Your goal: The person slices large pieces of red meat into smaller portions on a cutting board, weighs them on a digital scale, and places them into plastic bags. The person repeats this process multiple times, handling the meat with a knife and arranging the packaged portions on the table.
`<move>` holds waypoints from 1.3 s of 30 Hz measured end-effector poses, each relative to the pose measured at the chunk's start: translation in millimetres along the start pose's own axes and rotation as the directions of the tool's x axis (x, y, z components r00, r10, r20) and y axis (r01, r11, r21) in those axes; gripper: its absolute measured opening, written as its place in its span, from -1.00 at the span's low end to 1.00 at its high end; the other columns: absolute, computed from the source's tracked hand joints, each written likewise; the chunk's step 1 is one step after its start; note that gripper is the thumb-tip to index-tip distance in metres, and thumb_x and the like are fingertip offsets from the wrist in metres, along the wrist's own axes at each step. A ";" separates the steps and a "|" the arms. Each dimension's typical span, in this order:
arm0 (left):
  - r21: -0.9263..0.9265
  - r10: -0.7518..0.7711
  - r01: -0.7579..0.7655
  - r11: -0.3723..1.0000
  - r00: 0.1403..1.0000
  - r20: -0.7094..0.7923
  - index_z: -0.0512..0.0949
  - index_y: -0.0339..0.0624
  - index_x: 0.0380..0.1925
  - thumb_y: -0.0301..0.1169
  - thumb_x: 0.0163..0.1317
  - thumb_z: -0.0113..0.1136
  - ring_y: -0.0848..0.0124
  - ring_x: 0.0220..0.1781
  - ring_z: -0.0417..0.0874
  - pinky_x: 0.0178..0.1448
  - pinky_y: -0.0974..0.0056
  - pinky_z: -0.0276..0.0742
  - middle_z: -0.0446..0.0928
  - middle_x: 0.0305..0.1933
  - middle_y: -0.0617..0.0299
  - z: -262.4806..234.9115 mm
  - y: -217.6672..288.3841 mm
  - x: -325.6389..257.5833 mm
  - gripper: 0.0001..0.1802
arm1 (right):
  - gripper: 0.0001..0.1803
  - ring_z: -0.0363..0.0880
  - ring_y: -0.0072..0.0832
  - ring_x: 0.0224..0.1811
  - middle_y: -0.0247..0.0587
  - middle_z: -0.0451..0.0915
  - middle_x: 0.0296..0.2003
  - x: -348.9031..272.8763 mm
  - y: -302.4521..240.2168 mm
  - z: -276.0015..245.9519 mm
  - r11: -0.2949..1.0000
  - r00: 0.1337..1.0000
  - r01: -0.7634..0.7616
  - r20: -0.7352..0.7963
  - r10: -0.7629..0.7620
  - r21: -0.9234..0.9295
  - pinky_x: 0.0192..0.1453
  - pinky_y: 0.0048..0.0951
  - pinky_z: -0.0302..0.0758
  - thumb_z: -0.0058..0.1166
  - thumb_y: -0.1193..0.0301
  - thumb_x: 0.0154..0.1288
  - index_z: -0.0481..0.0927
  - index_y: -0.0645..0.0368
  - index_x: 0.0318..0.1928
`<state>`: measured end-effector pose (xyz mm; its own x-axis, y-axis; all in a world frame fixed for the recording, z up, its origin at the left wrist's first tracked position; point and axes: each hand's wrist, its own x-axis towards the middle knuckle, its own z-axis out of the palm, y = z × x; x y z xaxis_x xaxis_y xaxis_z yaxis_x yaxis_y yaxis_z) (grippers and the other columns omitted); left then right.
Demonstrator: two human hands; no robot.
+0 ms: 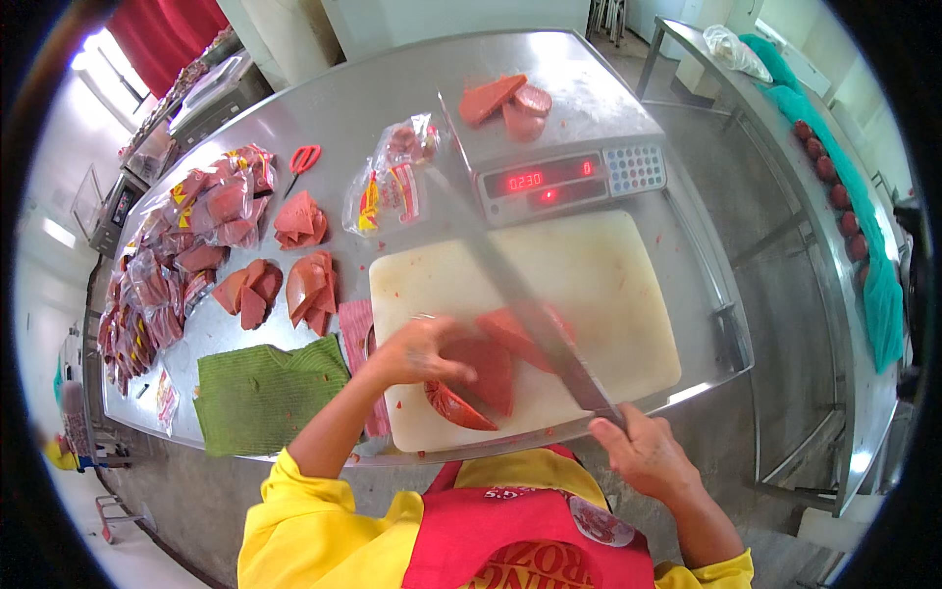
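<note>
— What's on the steel worktop [324, 118]?

— A white cutting board [608, 285], just before a scale [559, 137] carrying red slices.

— And the meat?

— A red slab [486, 368] lies on the board's near left part. The left hand [417, 351] presses on it, fingers spread flat.

— The right hand [648, 454]?

— Closed round the handle of a long knife [520, 294], whose blade slants across the slab.

Your left hand [417, 350] lies palm-down, fingers spread forward, forearm bare below a yellow sleeve. Your right hand [643, 454] is fisted in a closed grip (knuckles up), wrist straight, forearm angled inward.
</note>
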<state>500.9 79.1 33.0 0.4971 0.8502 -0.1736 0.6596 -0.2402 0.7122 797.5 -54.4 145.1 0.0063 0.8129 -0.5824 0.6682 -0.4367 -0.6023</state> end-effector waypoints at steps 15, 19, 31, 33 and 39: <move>0.167 0.024 -0.109 0.980 0.896 0.444 0.51 -0.22 -0.14 -0.04 -0.38 0.54 0.00 -0.03 0.51 0.06 0.09 0.44 0.55 -0.21 -0.03 21.6 16.6 33.2 -0.24 | -0.51 0.38 -0.59 -0.79 -0.28 0.45 -0.74 -21.1 112.5 -50.9 0.854 0.947 -0.059 -0.243 0.212 0.516 -0.71 -0.50 0.31 -0.01 0.00 0.33 0.47 0.25 -0.37; 0.457 -0.006 -0.182 0.871 0.925 0.379 0.52 -0.18 -0.08 0.01 -0.42 0.53 -0.04 0.08 0.44 0.16 0.02 0.37 0.49 0.00 -0.03 17.6 65.8 24.0 -0.17 | -0.52 0.38 -0.60 -0.80 -0.29 0.44 -0.75 -14.4 133.3 -55.2 0.824 0.949 -0.062 -0.222 0.223 0.563 -0.73 -0.52 0.27 -0.01 0.01 0.34 0.45 0.23 -0.37; 0.196 0.199 -0.257 0.946 0.941 0.274 0.47 -0.21 -0.04 -0.10 -0.24 0.47 -0.08 0.17 0.36 0.24 0.02 0.30 0.43 0.08 -0.06 16.7 50.0 8.8 -0.27 | -0.58 0.30 -0.66 -0.83 -0.34 0.39 -0.76 3.7 108.2 -25.6 0.809 0.962 -0.068 -0.176 0.209 0.584 -0.76 -0.58 0.21 -0.04 0.07 0.39 0.41 0.20 -0.37; 0.253 0.175 -0.279 0.926 0.914 0.367 0.43 -0.24 -0.02 -0.08 -0.24 0.47 -0.11 0.15 0.37 0.19 0.00 0.34 0.43 0.06 -0.10 25.4 43.8 5.8 -0.23 | -0.60 0.31 -0.65 -0.83 -0.35 0.39 -0.76 2.6 95.3 -10.3 0.782 0.954 -0.083 -0.178 0.241 0.618 -0.76 -0.58 0.22 -0.03 0.10 0.39 0.41 0.20 -0.38; -0.090 0.197 -0.178 0.980 0.792 0.577 0.44 -0.29 -0.11 -0.25 -0.15 0.46 -0.01 -0.13 0.56 -0.09 0.05 0.49 0.55 -0.21 -0.10 8.1 36.0 19.2 -0.40 | -0.64 0.37 -0.60 -0.80 -0.29 0.47 -0.72 -14.3 60.6 14.9 0.816 0.924 -0.141 -0.221 0.311 0.561 -0.70 -0.51 0.29 -0.02 0.16 0.37 0.43 0.23 -0.38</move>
<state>538.7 83.0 49.8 0.8492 0.3560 -0.3901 0.5073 -0.3441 0.7901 826.8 -98.2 108.8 0.3781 0.7003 -0.6055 0.1272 -0.6871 -0.7153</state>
